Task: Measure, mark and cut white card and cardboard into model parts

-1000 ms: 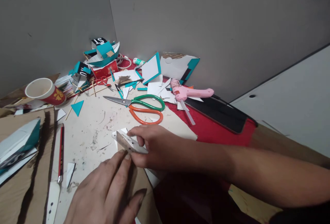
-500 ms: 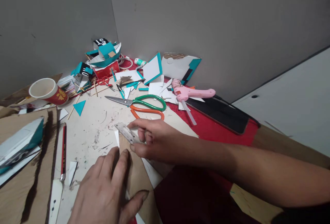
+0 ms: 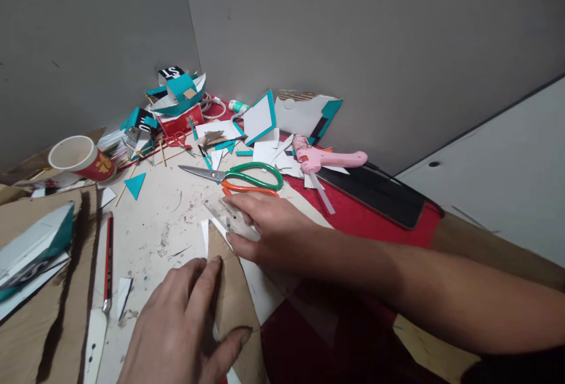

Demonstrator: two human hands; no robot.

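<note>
Two hands are being kept busy on the counter (image 3: 154, 219): a clear ruler (image 3: 229, 218) is being pinched in the right hand (image 3: 269, 231) grip, brown cardboard (image 3: 233, 307) is being pressed flat under the left hand (image 3: 180, 325), fingers spread, the ruler edge needing alignment on it.

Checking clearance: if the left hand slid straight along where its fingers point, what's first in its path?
Probably the clear ruler under the right hand. The left hand points up-right along the brown card; depth is unclear.

Right hand (image 3: 269, 228) grips what looks like a clear ruler (image 3: 229, 218); left hand (image 3: 185, 325) presses brown cardboard (image 3: 232, 307) flat.
</note>
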